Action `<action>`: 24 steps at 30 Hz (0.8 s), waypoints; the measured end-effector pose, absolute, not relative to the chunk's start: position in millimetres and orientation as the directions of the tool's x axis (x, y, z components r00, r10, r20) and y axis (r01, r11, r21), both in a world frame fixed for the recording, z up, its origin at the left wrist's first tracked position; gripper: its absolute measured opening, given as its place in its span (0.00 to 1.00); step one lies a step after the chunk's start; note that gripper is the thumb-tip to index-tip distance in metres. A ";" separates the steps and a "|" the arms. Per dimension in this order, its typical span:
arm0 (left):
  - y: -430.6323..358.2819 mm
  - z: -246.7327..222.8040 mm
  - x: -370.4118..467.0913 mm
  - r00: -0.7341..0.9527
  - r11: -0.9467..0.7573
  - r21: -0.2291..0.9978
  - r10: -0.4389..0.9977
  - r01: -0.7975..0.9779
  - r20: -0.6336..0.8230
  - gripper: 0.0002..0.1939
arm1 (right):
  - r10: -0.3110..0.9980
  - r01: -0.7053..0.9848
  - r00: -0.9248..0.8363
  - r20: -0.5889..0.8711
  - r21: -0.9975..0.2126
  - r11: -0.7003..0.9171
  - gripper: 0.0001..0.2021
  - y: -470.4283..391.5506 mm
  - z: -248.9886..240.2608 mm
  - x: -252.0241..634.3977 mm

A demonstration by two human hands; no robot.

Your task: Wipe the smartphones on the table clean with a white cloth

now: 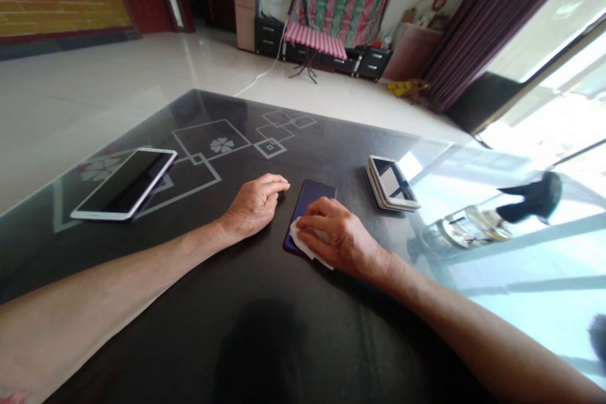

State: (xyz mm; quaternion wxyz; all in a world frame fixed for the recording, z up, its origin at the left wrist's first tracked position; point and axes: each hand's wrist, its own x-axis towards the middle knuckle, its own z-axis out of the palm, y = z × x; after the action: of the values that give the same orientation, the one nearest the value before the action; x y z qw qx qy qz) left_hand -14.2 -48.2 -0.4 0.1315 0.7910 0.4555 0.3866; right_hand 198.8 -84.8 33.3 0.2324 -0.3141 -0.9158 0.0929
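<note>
A smartphone [310, 191] with a dark screen and a reddish edge lies flat on the dark glossy table [199, 322]. My right hand [343, 237] presses a crumpled white tissue [303, 237] onto the phone's near part, fingers closed over it. Much of the screen is hidden beneath that hand. Just left of the phone, my left hand [253, 205] rests on the tabletop, apart from the phone. Its fingers are loosely curled and held together, with nothing visible in them.
A white tablet [125, 184] lies at the left. Right of the phone sits a small stack of pale-edged devices [392, 183]. Farther right are a glass item [457, 227] and a blurred black object [534, 199]. A striped folding table [315, 41] stands across the room.
</note>
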 end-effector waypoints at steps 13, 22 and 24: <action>-46.5 1.1 -12.3 0.210 -0.498 0.606 0.850 0.620 0.484 0.17 | 0.652 0.614 -0.633 0.417 -0.242 0.751 0.09 -19.9 21.9 190.0; -51.1 3.8 -9.0 0.286 -0.551 0.583 0.825 0.597 0.487 0.16 | 0.706 0.742 -0.549 0.448 -0.128 0.658 0.11 3.0 21.0 189.4; -52.9 5.4 -7.5 0.338 -0.586 0.548 0.803 0.597 0.491 0.16 | 0.687 0.735 -0.583 0.433 -0.077 0.673 0.12 -4.3 23.7 188.0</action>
State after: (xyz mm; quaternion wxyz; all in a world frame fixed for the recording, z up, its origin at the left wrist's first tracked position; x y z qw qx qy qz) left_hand -7.5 -52.9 5.4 0.1366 0.8066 0.4338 0.3777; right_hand 188.0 -4.3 23.7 0.2188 -0.4005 -0.8881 -0.0552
